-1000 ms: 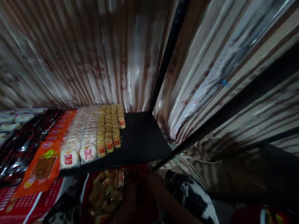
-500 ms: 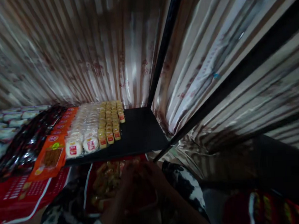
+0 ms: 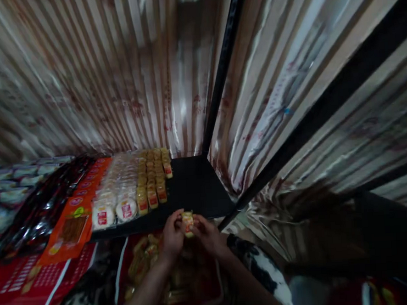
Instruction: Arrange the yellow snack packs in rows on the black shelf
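A small yellow snack packet [image 3: 187, 224] with a red label is pinched upright between both hands, just in front of the shelf's front edge. My left hand [image 3: 173, 235] grips its left side, fingers closed. From the other side, the fingers of my right hand [image 3: 208, 235] close on its right edge. Beneath my forearms lies a red bag [image 3: 213, 280] holding more yellow packets [image 3: 144, 259], partly hidden and dim. Rows of matching yellow packets [image 3: 152, 197] stand on the black shelf [image 3: 195, 185], left of its bare right part.
Left of the yellow rows are round white packaged cakes [image 3: 126, 210], orange packets [image 3: 68, 225], dark shiny packets [image 3: 37, 199] and white packets [image 3: 13, 194]. A black post [image 3: 220, 82] and slanted bar [image 3: 305, 123] frame the shelf before striped sheeting [image 3: 133, 83].
My hands have come up from the dark bag toward the shelf's front edge. The yellow packet now shows between them. The view has tilted slightly, so the shelf sits lower.
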A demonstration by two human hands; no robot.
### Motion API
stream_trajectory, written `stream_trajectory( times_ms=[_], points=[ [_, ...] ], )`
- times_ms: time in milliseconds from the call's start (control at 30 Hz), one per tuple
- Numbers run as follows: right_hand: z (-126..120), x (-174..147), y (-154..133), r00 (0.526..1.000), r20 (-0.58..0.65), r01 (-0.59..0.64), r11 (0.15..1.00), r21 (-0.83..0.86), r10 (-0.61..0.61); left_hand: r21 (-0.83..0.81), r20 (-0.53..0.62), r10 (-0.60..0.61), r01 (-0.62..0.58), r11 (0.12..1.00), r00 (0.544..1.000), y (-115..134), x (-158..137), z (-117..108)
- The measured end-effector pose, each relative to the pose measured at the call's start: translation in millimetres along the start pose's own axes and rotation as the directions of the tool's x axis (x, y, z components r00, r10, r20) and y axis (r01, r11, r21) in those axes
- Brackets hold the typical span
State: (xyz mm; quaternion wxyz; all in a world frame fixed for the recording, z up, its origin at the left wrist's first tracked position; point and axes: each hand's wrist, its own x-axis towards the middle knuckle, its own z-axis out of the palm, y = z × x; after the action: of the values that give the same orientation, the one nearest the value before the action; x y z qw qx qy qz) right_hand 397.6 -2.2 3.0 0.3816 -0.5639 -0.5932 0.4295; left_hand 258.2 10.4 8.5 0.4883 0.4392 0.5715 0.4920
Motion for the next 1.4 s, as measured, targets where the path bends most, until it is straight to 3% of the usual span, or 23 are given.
stream_trajectory(
  times_ms=[167,333,500,767,1133,1400],
  points=[
    [-3.3,30.6,1.5,0.995,-0.097,0.007,0.986,0.169,0.009,0.062,0.017,0.041,-0.042,0.997,0.999,16.8,18.8,13.0],
    [-1.5,76.3,-4.8,0.978,-0.207,0.029,0.982,0.189,0.011,0.114,-0.134,0.103,-0.088,0.99,0.986,28.9,25.5,26.4],
    [6.4,121.3,-12.8,0.963,-0.265,0.066,0.996,0.061,-0.048,0.064,-0.116,0.026,-0.018,0.998,0.993,30.1,36.1,35.9],
    [24.8,173.8,-24.3,0.962,-0.267,0.023,0.987,-0.157,-0.065,-0.116,-0.135,0.001,-0.017,0.993,0.991,22.8,84.2,48.8],
    [36.9,206.3,-15.9,0.972,-0.195,0.081,0.963,-0.258,-0.134,-0.093,-0.174,0.029,-0.046,0.995,0.984,11.5,112.9,49.2],
    [42.0,207.8,-4.4,0.953,-0.26,0.149,0.988,-0.049,-0.157,-0.086,-0.165,0.011,-0.025,0.996,0.986,7.3,110.3,45.5]
  ],
)
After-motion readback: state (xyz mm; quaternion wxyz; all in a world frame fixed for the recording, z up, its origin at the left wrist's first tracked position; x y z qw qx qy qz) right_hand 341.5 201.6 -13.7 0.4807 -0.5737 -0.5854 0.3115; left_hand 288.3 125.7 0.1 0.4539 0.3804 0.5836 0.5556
